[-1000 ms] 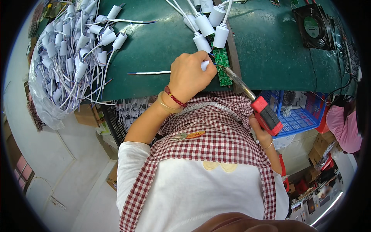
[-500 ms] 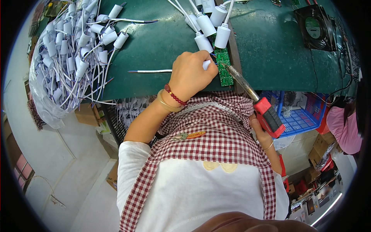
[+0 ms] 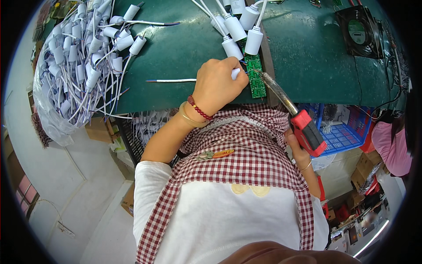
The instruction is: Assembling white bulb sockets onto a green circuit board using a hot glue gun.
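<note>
At the near edge of the green worktop, my left hand (image 3: 219, 84) is closed around a white plastic cap (image 3: 236, 73) with a white cable (image 3: 176, 80) reaching out to the left. The cap's end is beside a green circuit board panel (image 3: 257, 88). My right hand (image 3: 296, 148) grips a soldering iron (image 3: 307, 132) with a red and black handle, partly hidden behind that handle. Its metal tip slants up to the left, over or at the panel's right side; contact cannot be told. More white caps with cables (image 3: 235, 29) stand at the panel's far end.
A dark bar (image 3: 270, 70) runs along the panel's right side. To the left lies a big pile of white cabled caps (image 3: 90, 66) in clear plastic. A black fan (image 3: 358, 31) stands at the far right, and a blue basket (image 3: 338, 143) sits below the table edge.
The soldering iron has shifted slightly to the right, its tip moving up a little along the panel. My left hand and the cap have hardly moved.
</note>
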The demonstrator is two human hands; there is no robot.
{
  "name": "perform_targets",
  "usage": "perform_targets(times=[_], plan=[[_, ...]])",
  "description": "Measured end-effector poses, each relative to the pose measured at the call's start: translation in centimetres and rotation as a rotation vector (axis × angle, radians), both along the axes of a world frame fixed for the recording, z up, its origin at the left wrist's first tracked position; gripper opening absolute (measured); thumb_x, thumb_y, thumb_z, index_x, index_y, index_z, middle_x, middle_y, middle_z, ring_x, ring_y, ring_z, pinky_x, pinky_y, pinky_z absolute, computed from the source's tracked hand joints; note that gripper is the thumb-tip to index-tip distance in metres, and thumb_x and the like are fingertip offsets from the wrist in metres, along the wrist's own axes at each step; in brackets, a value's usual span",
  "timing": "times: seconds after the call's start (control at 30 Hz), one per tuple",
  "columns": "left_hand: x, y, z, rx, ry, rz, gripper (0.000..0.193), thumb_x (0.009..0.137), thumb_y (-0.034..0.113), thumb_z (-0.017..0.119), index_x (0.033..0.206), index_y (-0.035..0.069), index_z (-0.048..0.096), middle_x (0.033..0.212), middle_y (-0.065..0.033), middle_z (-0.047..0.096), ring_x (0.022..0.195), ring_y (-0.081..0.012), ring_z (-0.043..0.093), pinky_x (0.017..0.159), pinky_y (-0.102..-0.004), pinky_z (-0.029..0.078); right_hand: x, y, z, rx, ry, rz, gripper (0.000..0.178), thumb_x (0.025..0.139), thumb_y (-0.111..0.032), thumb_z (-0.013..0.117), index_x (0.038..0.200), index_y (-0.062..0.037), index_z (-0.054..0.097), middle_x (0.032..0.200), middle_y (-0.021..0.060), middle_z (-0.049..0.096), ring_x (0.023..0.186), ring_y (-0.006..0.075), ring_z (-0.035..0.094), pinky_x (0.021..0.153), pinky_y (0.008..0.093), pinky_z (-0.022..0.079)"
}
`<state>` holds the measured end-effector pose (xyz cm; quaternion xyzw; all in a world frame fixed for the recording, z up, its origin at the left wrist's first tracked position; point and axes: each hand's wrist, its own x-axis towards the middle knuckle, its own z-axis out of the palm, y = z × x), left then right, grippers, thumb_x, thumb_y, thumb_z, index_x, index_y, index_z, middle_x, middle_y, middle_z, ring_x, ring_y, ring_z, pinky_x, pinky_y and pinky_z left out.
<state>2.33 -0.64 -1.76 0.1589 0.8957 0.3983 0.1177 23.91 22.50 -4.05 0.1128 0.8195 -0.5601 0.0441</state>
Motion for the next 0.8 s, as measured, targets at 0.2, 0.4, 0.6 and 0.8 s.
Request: perform_targets(times=[0.2,0.4,0.6,0.8], plan=[[0.0,0.1,0.0,-0.001,0.000,-0.002,0.013,0.072,0.013,0.060,0.071,0.000,0.063,0.060,-0.0220,0.057,0.055,-0.0369,0.059,0.053,-0.0385,0.047,0.1,-0.6,-1.1,-0.004,-0.010,-0.018,0.014,0.069,-0.003,0.068,0.082,-0.0015,0.063,0.075,0.0103,0.060,0.060,0.0228,0.058,0.054,0.0312,0.045],[-0.1,0.1,0.0,-0.017,-0.007,-0.001,0.013,0.072,0.012,0.060,0.072,0.000,0.063,0.060,-0.0218,0.057,0.054,-0.0366,0.060,0.053,-0.0386,0.048,0.2,-0.2,-0.5,0.055,0.005,-0.016,0.011,0.072,-0.003,0.068,0.081,-0.0016,0.062,0.074,0.0090,0.059,0.059,0.0194,0.056,0.053,0.0304,0.043],[0.0,0.1,0.0,-0.021,0.003,-0.003,0.013,0.072,0.013,0.060,0.072,0.000,0.063,0.060,-0.0218,0.058,0.054,-0.0364,0.060,0.053,-0.0385,0.048,-1.3,-0.9,1.5,-0.321,0.097,-0.187,0.007,0.083,-0.005,0.062,0.085,0.0009,0.059,0.071,0.0023,0.054,0.062,0.0107,0.050,0.055,0.0256,0.041],[0.0,0.1,0.0,-0.020,0.003,0.002,0.013,0.072,0.013,0.061,0.072,0.000,0.064,0.060,-0.0223,0.057,0.054,-0.0363,0.060,0.052,-0.0384,0.048,-1.1,-0.6,1.1,-0.226,0.134,-0.128,0.007,0.086,-0.003,0.058,0.091,0.0013,0.058,0.072,0.0027,0.054,0.063,0.0108,0.049,0.058,0.0253,0.041]])
